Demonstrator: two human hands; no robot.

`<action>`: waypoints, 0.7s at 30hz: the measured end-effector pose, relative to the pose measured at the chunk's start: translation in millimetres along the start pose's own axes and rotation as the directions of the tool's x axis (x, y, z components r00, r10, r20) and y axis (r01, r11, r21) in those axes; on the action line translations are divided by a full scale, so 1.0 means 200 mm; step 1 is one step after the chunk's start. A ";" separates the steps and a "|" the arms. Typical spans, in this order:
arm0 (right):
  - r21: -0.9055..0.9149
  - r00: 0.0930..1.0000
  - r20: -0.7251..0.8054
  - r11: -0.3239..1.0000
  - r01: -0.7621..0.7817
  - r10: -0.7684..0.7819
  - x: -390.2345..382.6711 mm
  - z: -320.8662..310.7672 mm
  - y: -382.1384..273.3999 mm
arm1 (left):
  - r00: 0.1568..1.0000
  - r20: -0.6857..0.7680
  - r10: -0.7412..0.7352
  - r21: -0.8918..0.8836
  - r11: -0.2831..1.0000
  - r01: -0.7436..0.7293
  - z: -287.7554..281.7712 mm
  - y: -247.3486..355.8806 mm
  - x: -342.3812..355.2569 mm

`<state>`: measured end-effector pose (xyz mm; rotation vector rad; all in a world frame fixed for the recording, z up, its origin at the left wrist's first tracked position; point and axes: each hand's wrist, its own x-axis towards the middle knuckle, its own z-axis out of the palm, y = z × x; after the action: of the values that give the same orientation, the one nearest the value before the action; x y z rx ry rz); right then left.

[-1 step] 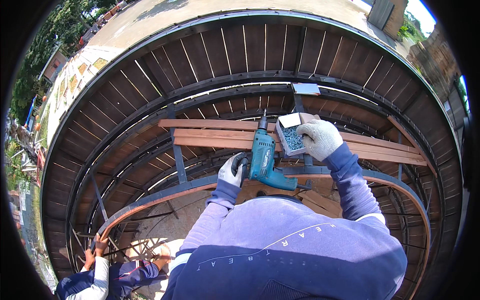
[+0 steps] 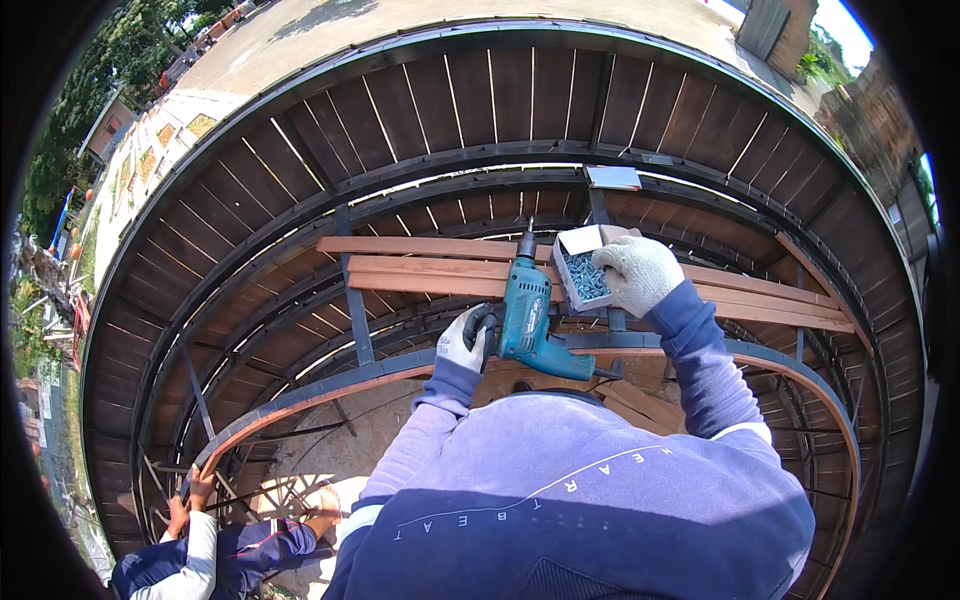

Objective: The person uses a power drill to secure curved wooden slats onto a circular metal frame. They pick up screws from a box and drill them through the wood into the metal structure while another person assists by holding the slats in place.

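Observation:
A teal power drill lies across the reddish-brown wooden slats, its bit pointing away from me and its handle toward my right. My left hand, in a white glove with a dark palm, is curled closed just left of the drill body; whatever it holds is hidden. To the right of the drill stands an open small box full of bluish screws. My right hand, in a white glove, is at the box's right side, fingers bent together over the screws. Its fingertips are partly hidden.
Wooden slats lie across the dark metal frame. A curved rail runs in front of me. Another white box sits farther off. Tiered dark planks arc around. At lower left, a person's hands grip the rail.

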<state>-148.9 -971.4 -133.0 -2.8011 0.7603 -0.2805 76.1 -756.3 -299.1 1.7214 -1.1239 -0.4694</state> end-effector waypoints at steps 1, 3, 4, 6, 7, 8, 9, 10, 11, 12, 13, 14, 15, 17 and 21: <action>-0.070 0.998 0.066 0.997 0.009 -0.004 0.03 0.02 0.00 | 1.000 -0.010 0.000 0.022 1.000 0.000 0.00 0.04 0.00; -0.294 0.974 0.227 0.954 0.055 0.014 0.09 0.14 0.00 | 0.999 -0.045 0.028 -0.006 1.000 -0.028 0.03 -0.02 0.00; -0.314 0.978 0.209 0.948 0.051 0.017 0.11 0.19 0.00 | 0.997 -0.067 0.031 -0.037 0.999 -0.034 0.04 -0.01 0.00; -0.334 0.977 0.200 0.933 0.136 -0.071 0.16 0.23 0.02 | 0.996 -0.067 0.064 0.042 0.997 -0.061 0.02 -0.01 0.00; -0.321 0.986 0.126 0.936 0.144 -0.108 0.16 0.23 0.05 | 0.997 -0.057 0.061 0.065 0.996 -0.057 0.01 0.02 0.01; -0.324 0.976 0.207 0.937 0.132 -0.066 0.17 0.22 0.04 | 0.997 -0.051 0.050 0.094 0.995 -0.045 0.00 0.04 0.00; -0.325 0.967 0.247 0.935 0.144 -0.063 0.18 0.20 0.03 | 0.997 -0.056 0.055 0.084 0.995 -0.050 0.00 0.04 0.00; -0.335 0.942 0.330 0.926 0.174 -0.057 0.22 0.07 -0.11 | 0.996 -0.065 0.052 0.080 0.996 -0.047 -0.01 0.03 0.00; -0.306 0.954 0.266 0.927 0.217 -0.136 0.22 0.06 -0.13 | 0.997 -0.072 0.037 0.069 0.997 -0.032 -0.01 0.03 -0.01; -0.373 0.960 0.236 0.898 0.233 -0.151 0.22 0.17 -0.03 | 0.997 -0.065 0.049 0.103 0.994 -0.042 0.00 0.01 -0.01; -0.370 0.951 0.276 0.899 0.237 -0.137 0.23 0.17 -0.03 | 0.996 -0.060 0.073 0.125 0.990 -0.065 0.01 0.01 0.00; -0.364 0.939 0.317 0.897 0.252 -0.135 0.25 0.15 -0.06 | 0.994 -0.064 0.090 0.152 0.985 -0.079 0.00 0.02 -0.01; -0.348 0.935 0.322 0.901 0.260 -0.145 0.25 0.12 -0.09 | 0.997 -0.051 0.051 0.143 0.989 -0.043 -0.01 0.03 -0.02; -0.369 0.934 0.340 0.897 0.242 -0.112 0.24 0.11 -0.10 | 0.999 -0.043 0.008 0.167 0.986 -0.001 0.03 0.02 -0.01; -0.228 0.919 0.353 0.937 0.264 -0.173 0.26 0.11 -0.10 | 0.998 -0.057 0.007 0.218 0.976 0.006 0.03 -0.01 -0.03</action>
<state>-90.5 -977.3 -141.5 -3.0773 0.4311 0.2761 69.9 -754.3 -304.2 1.9118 -1.1689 -0.3020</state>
